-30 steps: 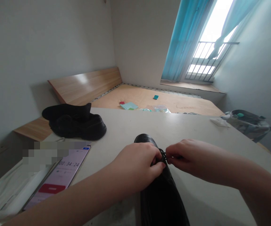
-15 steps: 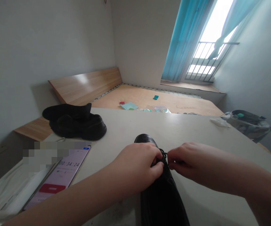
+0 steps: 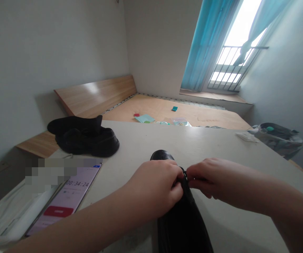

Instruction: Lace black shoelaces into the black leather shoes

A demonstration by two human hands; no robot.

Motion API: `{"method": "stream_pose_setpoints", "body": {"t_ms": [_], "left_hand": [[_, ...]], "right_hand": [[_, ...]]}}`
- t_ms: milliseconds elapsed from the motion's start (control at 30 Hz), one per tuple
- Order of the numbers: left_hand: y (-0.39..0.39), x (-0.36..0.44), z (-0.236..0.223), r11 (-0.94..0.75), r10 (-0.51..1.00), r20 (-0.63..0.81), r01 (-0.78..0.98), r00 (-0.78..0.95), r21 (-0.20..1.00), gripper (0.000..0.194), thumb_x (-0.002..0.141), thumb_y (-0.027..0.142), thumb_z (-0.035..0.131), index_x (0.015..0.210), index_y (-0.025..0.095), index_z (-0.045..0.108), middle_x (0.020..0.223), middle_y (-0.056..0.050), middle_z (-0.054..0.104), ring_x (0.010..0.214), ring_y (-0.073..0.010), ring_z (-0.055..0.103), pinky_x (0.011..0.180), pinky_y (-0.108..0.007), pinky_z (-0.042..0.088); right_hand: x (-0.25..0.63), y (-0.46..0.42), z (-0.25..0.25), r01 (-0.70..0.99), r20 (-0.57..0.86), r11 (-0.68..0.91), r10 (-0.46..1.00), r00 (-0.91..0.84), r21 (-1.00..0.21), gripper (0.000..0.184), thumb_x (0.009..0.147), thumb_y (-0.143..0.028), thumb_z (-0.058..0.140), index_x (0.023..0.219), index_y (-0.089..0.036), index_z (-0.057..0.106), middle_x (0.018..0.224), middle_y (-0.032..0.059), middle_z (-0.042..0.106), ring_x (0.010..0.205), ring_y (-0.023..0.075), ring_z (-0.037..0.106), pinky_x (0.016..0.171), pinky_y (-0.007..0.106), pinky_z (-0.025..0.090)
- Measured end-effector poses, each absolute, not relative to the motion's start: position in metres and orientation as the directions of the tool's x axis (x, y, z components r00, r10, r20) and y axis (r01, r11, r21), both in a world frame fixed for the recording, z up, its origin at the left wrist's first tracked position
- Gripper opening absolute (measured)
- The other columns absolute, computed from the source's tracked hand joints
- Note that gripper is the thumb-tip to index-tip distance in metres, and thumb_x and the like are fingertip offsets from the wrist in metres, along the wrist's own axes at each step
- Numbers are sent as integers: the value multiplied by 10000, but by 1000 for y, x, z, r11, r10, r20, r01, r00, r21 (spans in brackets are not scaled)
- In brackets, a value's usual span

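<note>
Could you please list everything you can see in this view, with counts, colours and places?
shoe: one, black, on the table, under both hands
lace: one, black, at the shoe's top
shoes: two, black, piled at the table's far left
phone: one, pale pink screen, at the table's left edge
paper: one, white, at the table's far right
table: one, off-white, beneath these
bag: one, grey, right of the table
bed board: one, light wood, beyond the table
curtains: two, blue, at the window
left hand: one, bare, closed over the lace
right hand: one, bare, pinching the lace

The black leather shoe (image 3: pixel 179 225) is showing a dull shine, the turquoise curtain (image 3: pixel 206 42) is glowing near the window, and the light wooden headboard (image 3: pixel 96 95) is carrying a fine striped grain
</note>
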State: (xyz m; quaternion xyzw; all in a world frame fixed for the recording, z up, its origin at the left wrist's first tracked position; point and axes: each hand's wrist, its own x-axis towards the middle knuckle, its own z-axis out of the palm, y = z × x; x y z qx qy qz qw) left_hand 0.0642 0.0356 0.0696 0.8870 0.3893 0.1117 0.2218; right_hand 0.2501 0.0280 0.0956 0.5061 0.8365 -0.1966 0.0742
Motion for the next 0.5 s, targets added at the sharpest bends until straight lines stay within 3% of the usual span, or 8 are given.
{"method": "stream_pose_setpoints", "body": {"t_ms": [200,500], "left_hand": [[37,66,65,-595,754,68,635,654,493,117,780,246,561,709,217,649,744,18,624,630,-146,545,544,-281,307],[36,69,59,-579,766,84,628,637,520,154,804,244,535,704,217,649,720,22,623,625,-138,533,542,-274,295]], "right_hand": [[252,35,99,875,-407,346,785,-467,-338,219,841,-162,470,638,-195,544,621,-21,624,548,121,537,505,235,335],[255,37,98,860,-400,370,771,-496,-352,198,836,-165,464,672,-192,570,660,-15,650,588,131,556,535,246,361]]}}
